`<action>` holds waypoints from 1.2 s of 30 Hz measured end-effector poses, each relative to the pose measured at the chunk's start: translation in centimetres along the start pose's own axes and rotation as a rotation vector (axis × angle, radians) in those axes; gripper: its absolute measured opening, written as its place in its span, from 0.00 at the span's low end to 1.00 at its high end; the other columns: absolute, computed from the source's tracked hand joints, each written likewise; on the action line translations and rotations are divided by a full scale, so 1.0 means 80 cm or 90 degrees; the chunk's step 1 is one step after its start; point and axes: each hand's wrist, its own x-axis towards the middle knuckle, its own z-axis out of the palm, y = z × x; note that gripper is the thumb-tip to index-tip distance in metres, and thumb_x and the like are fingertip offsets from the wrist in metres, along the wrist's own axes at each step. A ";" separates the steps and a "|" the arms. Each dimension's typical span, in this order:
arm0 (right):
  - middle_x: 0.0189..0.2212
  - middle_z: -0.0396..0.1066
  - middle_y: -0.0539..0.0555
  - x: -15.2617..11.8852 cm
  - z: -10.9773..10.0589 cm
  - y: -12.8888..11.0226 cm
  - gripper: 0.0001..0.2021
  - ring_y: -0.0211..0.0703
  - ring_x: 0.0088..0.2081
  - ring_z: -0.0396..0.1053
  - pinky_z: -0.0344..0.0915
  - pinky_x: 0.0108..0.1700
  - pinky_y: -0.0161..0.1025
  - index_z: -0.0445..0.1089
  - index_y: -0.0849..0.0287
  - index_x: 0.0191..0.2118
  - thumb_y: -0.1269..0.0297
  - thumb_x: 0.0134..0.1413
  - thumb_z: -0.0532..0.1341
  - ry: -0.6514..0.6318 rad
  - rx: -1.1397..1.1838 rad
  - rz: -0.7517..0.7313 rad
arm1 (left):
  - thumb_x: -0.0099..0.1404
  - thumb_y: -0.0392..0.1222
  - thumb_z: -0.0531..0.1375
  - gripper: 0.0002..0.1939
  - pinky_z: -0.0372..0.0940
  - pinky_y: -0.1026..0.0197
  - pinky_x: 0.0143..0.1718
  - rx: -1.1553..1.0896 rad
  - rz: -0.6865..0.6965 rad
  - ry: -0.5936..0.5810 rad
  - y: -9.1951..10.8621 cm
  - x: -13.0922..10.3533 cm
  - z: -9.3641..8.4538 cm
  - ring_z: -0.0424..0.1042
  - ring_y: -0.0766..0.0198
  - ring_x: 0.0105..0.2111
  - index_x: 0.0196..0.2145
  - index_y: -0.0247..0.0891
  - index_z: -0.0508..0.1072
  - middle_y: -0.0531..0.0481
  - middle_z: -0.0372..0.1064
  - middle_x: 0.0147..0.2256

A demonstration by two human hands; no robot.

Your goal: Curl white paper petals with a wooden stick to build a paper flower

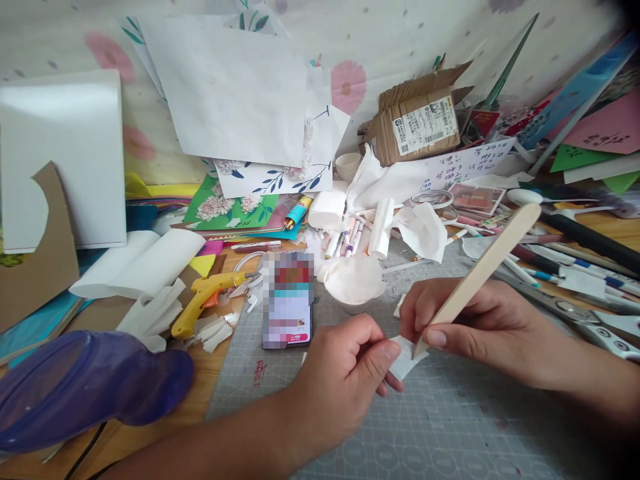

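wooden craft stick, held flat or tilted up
Tilted: the wooden craft stick slants in the right hand, lower end at the small white paper piece.

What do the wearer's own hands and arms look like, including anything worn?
The left hand and right hand are ungloved, with no ring or watch visible. The left forearm and right forearm show no clear sleeve.
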 end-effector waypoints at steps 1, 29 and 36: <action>0.31 0.75 0.54 0.000 0.000 0.000 0.05 0.41 0.32 0.73 0.71 0.35 0.37 0.74 0.56 0.33 0.65 0.62 0.64 -0.001 -0.002 0.003 | 0.69 0.52 0.56 0.16 0.62 0.66 0.25 0.004 0.001 0.001 0.000 0.000 0.000 0.75 0.64 0.24 0.28 0.40 0.62 0.55 0.65 0.21; 0.33 0.74 0.53 0.001 0.002 0.001 0.04 0.41 0.34 0.72 0.70 0.36 0.37 0.73 0.55 0.35 0.64 0.63 0.63 -0.017 0.007 0.005 | 0.68 0.47 0.57 0.12 0.65 0.63 0.29 0.062 0.001 0.014 0.000 0.002 -0.003 0.71 0.65 0.25 0.29 0.40 0.66 0.52 0.72 0.25; 0.32 0.74 0.52 0.001 0.003 0.000 0.04 0.39 0.34 0.73 0.71 0.37 0.35 0.73 0.56 0.35 0.66 0.63 0.63 -0.015 0.021 0.001 | 0.68 0.47 0.57 0.11 0.64 0.65 0.28 0.090 0.021 0.010 -0.003 0.002 -0.002 0.71 0.66 0.25 0.29 0.40 0.66 0.53 0.73 0.25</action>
